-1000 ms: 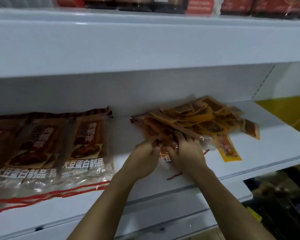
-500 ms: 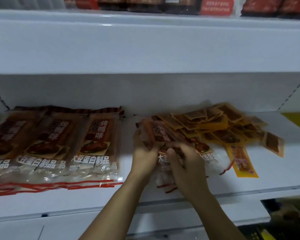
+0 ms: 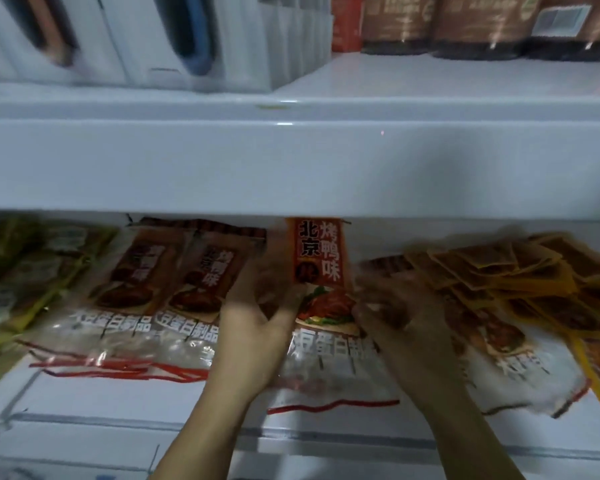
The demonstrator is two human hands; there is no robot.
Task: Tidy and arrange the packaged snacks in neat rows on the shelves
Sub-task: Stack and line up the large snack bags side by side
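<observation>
Nearest to you, your two forearms rise from the bottom edge toward the white shelf [image 3: 84, 403]. Your left hand [image 3: 253, 327] has its grip on the left edge of the Beijing roast duck flavour snack bag [image 3: 321, 306], thumb on the front and fingers curled behind it, holding the bag with its top lifted up to the underside of the upper shelf [image 3: 291, 168]. The bag's clear lower part with the red wavy line lies against the lower shelf's front area. Your right hand [image 3: 406, 327] is just beside the bag's right edge and badly blurred; its fingers look spread and lie over the bag's right side, so the grip looks released, but you cannot tell for sure.

To the left of the held bag, a row of matching snack bags [image 3: 160, 292] lies flat on the shelf, overlapping one another, and left of those sit yellow-green packets [image 3: 25, 271], blurred. To the right of the held bag another matching bag [image 3: 513, 355] lies flat, and a loose pile of small orange sachets [image 3: 534, 275] sits partly on top of it and behind it.

Farther off, above the held bag, the upper shelf carries white boxes [image 3: 136, 39] on the left and dark brown packages [image 3: 465, 26] on the right.
</observation>
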